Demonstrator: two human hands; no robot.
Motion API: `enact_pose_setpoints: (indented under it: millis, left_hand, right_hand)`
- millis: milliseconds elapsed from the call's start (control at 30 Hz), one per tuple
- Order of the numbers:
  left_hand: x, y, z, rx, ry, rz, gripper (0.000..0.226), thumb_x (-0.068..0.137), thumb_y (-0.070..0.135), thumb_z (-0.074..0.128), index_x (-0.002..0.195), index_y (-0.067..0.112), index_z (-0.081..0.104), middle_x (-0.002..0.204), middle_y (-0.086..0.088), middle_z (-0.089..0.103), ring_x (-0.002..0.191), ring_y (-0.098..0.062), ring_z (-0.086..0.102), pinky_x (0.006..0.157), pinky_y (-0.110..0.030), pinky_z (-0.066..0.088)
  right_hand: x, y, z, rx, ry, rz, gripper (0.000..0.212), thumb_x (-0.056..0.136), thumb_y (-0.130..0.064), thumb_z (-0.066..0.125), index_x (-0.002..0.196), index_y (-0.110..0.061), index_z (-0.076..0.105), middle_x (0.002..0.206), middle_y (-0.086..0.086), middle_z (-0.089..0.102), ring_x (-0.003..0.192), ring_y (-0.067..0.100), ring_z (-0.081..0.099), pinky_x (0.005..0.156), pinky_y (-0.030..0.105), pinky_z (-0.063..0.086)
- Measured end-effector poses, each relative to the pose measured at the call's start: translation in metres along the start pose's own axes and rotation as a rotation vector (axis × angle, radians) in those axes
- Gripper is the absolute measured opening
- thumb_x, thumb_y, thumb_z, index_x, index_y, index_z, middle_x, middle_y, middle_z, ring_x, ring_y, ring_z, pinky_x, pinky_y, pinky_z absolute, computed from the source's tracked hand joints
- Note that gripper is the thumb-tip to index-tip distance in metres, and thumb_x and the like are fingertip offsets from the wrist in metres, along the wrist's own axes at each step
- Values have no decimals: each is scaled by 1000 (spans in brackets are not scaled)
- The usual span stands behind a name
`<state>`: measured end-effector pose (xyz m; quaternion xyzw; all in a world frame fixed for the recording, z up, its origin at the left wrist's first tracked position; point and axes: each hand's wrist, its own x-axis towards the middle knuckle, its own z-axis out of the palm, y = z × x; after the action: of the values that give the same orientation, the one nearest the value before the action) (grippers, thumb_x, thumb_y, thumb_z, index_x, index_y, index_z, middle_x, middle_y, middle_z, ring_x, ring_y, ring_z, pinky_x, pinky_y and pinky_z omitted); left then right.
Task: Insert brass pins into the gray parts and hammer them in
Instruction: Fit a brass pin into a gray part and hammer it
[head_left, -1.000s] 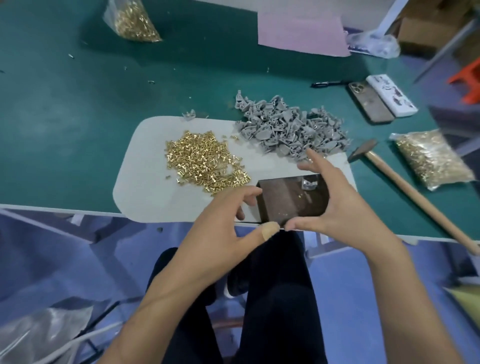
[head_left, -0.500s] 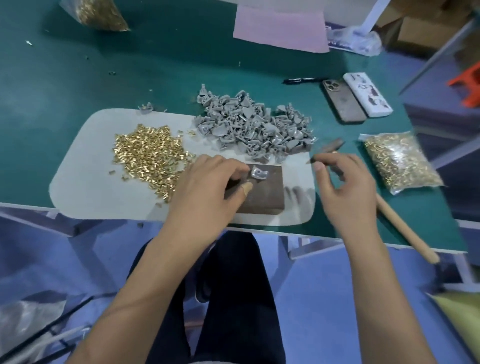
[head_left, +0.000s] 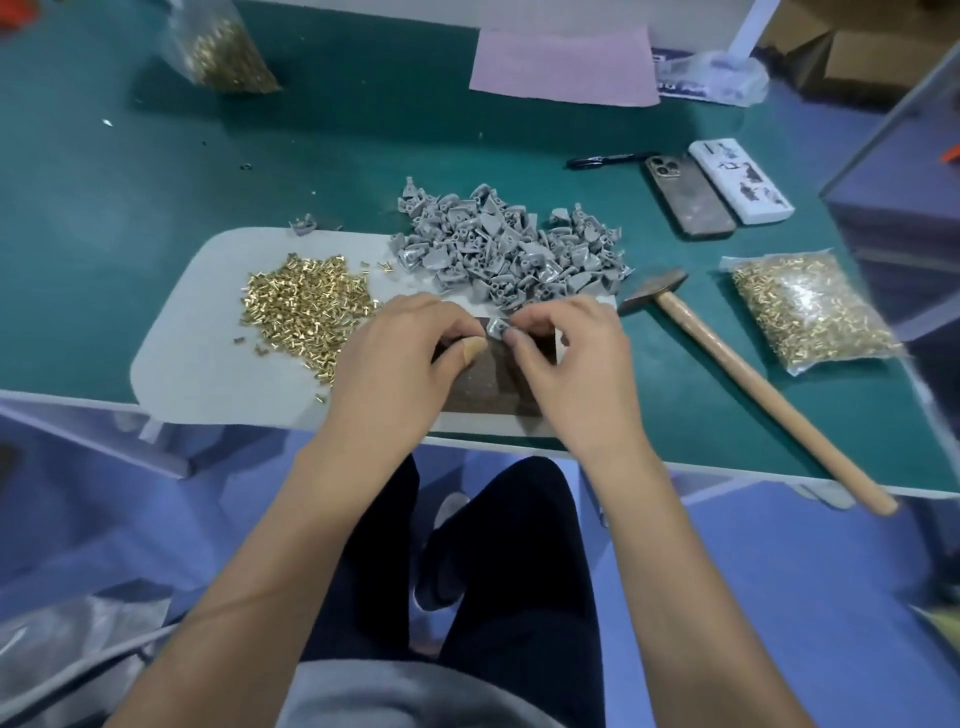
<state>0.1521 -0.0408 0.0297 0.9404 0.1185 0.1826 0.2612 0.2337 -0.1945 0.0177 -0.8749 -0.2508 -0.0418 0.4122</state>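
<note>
One small gray part (head_left: 496, 328) sits on the dark metal block (head_left: 485, 382) at the front of the white mat (head_left: 208, 353). My left hand (head_left: 402, 358) and my right hand (head_left: 569, 364) meet over the block and both pinch that part with curled fingertips. Loose brass pins (head_left: 304, 306) lie heaped on the mat to the left. A pile of gray parts (head_left: 509, 249) lies just behind my hands. The wooden-handled hammer (head_left: 727, 364) lies flat on the green table to the right, untouched.
A bag of brass pins (head_left: 810, 312) lies at the right, another bag (head_left: 223, 52) at the far left. Two phones (head_left: 688, 197) and a black pen (head_left: 602, 160) lie behind the hammer. A pink sheet (head_left: 563, 67) is at the back. The table edge (head_left: 779, 475) runs close to my body.
My right hand has come back from near the hammer head to the block and now pinches the gray part together with my left hand. The block stays on the mat.
</note>
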Motion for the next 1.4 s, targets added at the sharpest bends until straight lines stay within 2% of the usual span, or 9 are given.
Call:
enact_pose_setpoints:
  millis: [267, 400, 500, 667, 733, 867, 967, 1200, 1400]
  left_hand:
    - [-7, 0, 1, -415, 79, -104, 8, 92, 43, 66, 84, 44, 66, 78, 28, 67, 68, 2, 63, 58, -20, 45]
    - [-18, 5, -6, -623, 18, -125, 9, 93, 41, 68, 88, 36, 74, 81, 21, 73, 74, -2, 68, 66, -18, 51]
    - [-29, 9, -8, -765, -119, -137, 12, 91, 39, 70, 88, 31, 77, 85, 15, 76, 82, -4, 72, 73, -19, 53]
    - [-38, 10, -11, -867, -212, -138, 19, 94, 34, 68, 85, 22, 80, 80, 7, 77, 80, -7, 73, 72, -11, 50]
    - [-38, 9, -13, -922, -260, -147, 21, 96, 31, 65, 88, 19, 80, 82, 7, 77, 83, -5, 73, 73, -9, 49]
    - [-29, 7, -3, -488, -64, -104, 12, 94, 40, 66, 99, 33, 74, 89, 23, 72, 84, 4, 66, 68, -16, 49]
    - [-17, 9, 4, -57, 60, -93, 17, 88, 51, 66, 99, 39, 64, 92, 22, 62, 87, 3, 56, 66, -25, 46]
    - [-5, 8, 8, 72, 37, -54, 13, 91, 46, 62, 99, 39, 70, 90, 14, 59, 93, -12, 57, 61, -29, 36]
    - [-5, -3, -4, 139, 0, 41, 10, 91, 44, 65, 96, 38, 71, 88, 15, 61, 91, -14, 52, 59, -29, 33]
  right_hand:
    - [-20, -24, 2, -237, 32, 15, 16, 86, -39, 78, 91, -25, 73, 94, -3, 65, 101, 25, 57, 90, 45, 46]
    - [-42, -21, -16, 89, 114, -63, 8, 91, -22, 75, 99, -21, 76, 94, -8, 70, 92, 13, 60, 81, 27, 47]
    - [-61, -25, -20, 342, 44, -52, 19, 87, -17, 81, 104, -22, 78, 92, -9, 72, 85, 15, 66, 72, 15, 45]
    - [-70, -25, -14, 435, 107, -11, 18, 88, -17, 80, 101, -29, 80, 89, -5, 73, 82, 22, 69, 61, 43, 52]
    - [-70, -24, -12, 429, 123, 20, 18, 91, -16, 76, 99, -32, 80, 90, -8, 74, 85, 22, 71, 58, 44, 53]
    - [-64, -20, -11, 533, 180, 185, 12, 95, -10, 71, 96, -20, 75, 82, -2, 73, 76, 17, 73, 53, 26, 56]
    - [-59, -18, -9, 633, 195, 270, 10, 94, -4, 71, 96, -13, 73, 82, 6, 75, 79, 23, 76, 54, 27, 58]
    - [-44, -18, -6, 483, 155, 228, 17, 100, -10, 62, 100, -25, 70, 95, -4, 78, 70, 18, 72, 53, 22, 51]
    - [-27, -22, -3, 303, 138, 108, 14, 90, -7, 73, 92, -21, 77, 81, -9, 73, 77, 7, 66, 74, 18, 50]
